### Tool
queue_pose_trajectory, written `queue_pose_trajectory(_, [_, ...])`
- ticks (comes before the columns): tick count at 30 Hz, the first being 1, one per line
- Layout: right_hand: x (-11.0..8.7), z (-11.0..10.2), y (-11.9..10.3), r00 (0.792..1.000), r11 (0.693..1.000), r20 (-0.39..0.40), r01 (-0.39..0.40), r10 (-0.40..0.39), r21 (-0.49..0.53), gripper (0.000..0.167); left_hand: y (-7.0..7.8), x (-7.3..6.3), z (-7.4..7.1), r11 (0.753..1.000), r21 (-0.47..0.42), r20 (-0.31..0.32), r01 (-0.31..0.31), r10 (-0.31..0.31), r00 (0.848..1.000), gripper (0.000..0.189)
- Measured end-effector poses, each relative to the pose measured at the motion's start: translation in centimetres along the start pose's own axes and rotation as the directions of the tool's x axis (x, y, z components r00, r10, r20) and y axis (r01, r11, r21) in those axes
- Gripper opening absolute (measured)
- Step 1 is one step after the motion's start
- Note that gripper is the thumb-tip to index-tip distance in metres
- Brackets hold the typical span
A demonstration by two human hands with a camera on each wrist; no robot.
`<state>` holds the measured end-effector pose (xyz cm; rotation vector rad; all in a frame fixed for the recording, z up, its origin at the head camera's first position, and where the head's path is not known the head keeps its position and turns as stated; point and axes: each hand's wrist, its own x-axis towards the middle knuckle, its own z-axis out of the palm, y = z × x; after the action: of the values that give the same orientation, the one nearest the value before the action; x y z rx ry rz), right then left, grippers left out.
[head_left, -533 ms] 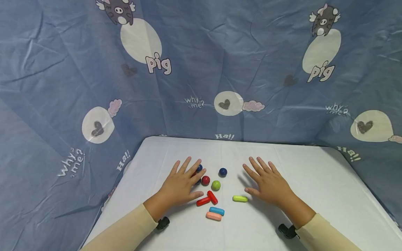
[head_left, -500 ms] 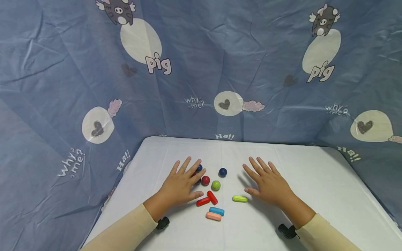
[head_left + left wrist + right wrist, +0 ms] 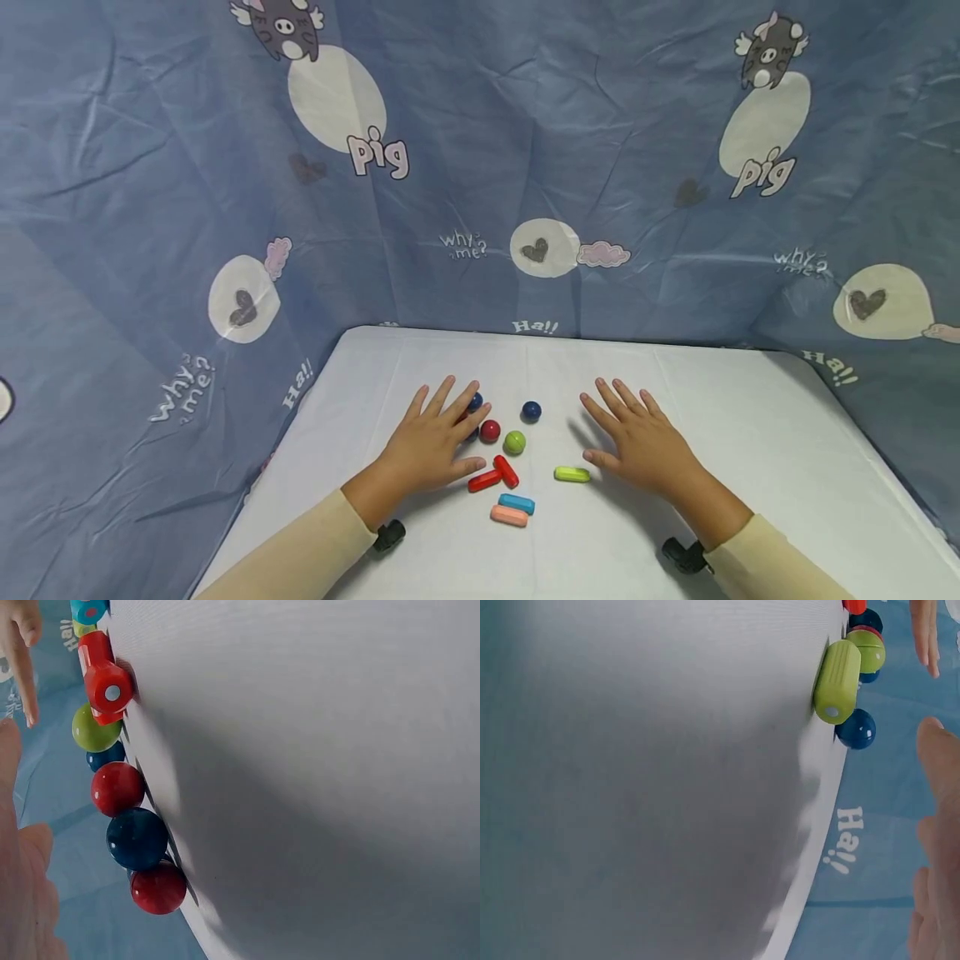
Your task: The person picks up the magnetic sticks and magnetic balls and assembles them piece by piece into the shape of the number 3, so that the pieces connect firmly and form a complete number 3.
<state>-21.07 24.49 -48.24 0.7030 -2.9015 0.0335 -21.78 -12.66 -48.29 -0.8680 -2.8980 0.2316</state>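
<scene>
My left hand (image 3: 426,446) hovers palm down over the left of the white table, fingers spread, holding nothing. Under and beside its fingers are glossy balls: a red ball (image 3: 490,431), a blue ball (image 3: 476,402) and others partly hidden. A green ball (image 3: 514,442) and another blue ball (image 3: 531,411) sit farther right. Near the left thumb lie two short red sticks (image 3: 484,481), one against the other. My right hand (image 3: 645,442), likewise spread and holding nothing, is raised beside a yellow-green stick (image 3: 572,474). In the left wrist view, a red ball (image 3: 159,888) lies at the row's end.
Closer to me, a light blue stick (image 3: 517,503) and a peach stick (image 3: 509,516) lie side by side. The white tabletop (image 3: 795,442) stretches out on both sides. A blue printed cloth (image 3: 450,283) hangs behind it and along the sides.
Both hands, the balls and the sticks keep their places. At the left, the hanging cloth's print has shifted a little to the right.
</scene>
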Motion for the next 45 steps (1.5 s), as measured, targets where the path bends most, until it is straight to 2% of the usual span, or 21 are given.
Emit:
queue_pose_trajectory(5, [-0.2,0.4,-0.2,1.000,0.999,0.002,-0.017,0.017,0.043,0.086,0.0,-0.2,0.0,1.000,-0.022,0.000,-0.002,0.002,1.000,0.086])
queue_pose_trajectory(9, [-0.4,0.7,-0.3,0.999,0.995,0.005,-0.043,0.043,0.094,0.086,0.0,-0.4,0.0,0.999,-0.049,-0.005,0.019,-0.019,1.000,0.086])
queue_pose_trajectory(13, [-0.6,0.8,-0.6,0.997,0.978,0.016,-0.072,0.070,0.195,0.082,0.2,-0.7,-0.1,0.988,-0.143,-0.009,0.058,-0.060,0.998,0.084])
queue_pose_trajectory(17, [-1.0,0.7,-1.0,0.992,0.937,0.048,-0.125,0.116,0.325,0.074,0.5,-1.0,-0.5,0.956,-0.266,-0.033,0.121,-0.135,0.990,0.070])
queue_pose_trajectory(21, [-1.3,0.6,-1.4,0.982,0.893,0.084,-0.190,0.171,0.408,0.068,0.7,-1.2,-0.7,0.888,-0.406,-0.050,0.213,-0.254,0.966,0.049])
queue_pose_trajectory(24, [-1.4,0.8,-1.6,0.972,0.861,0.119,-0.237,0.205,0.449,0.062,0.7,-1.3,-0.7,0.798,-0.533,-0.030,0.280,-0.348,0.937,0.038])
queue_pose_trajectory(28, [-1.6,1.1,-1.9,0.954,0.803,0.186,-0.297,0.234,0.516,0.055,0.6,-1.3,-0.5,0.669,-0.655,0.026,0.351,-0.445,0.895,0.031])
queue_pose_trajectory(29, [-1.6,1.2,-2.0,0.950,0.787,0.199,-0.310,0.240,0.533,0.053,0.6,-1.2,-0.4,0.643,-0.674,0.037,0.364,-0.462,0.886,0.031])
queue_pose_trajectory(31, [-1.7,1.5,-2.1,0.947,0.766,0.210,-0.321,0.244,0.557,0.051,0.6,-1.1,0.0,0.608,-0.696,0.050,0.382,-0.490,0.870,0.031])
queue_pose_trajectory(35, [-1.9,2.0,-2.4,0.944,0.735,0.197,-0.329,0.264,0.593,0.046,0.6,-0.8,0.9,0.566,-0.729,0.035,0.386,-0.531,0.846,0.031])
queue_pose_trajectory(37, [-2.0,2.2,-2.6,0.947,0.720,0.188,-0.320,0.260,0.616,0.044,0.7,-0.7,1.4,0.540,-0.755,0.029,0.373,-0.541,0.840,0.030])
queue_pose_trajectory(41, [-2.2,2.5,-2.9,0.949,0.693,0.194,-0.314,0.248,0.649,0.040,1.0,-0.6,2.1,0.492,-0.797,0.039,0.350,-0.537,0.843,0.028])
queue_pose_trajectory(45, [-2.2,2.6,-3.2,0.950,0.692,0.195,-0.312,0.245,0.651,0.035,1.2,-0.4,2.5,0.479,-0.814,0.031,0.329,-0.529,0.848,0.028])
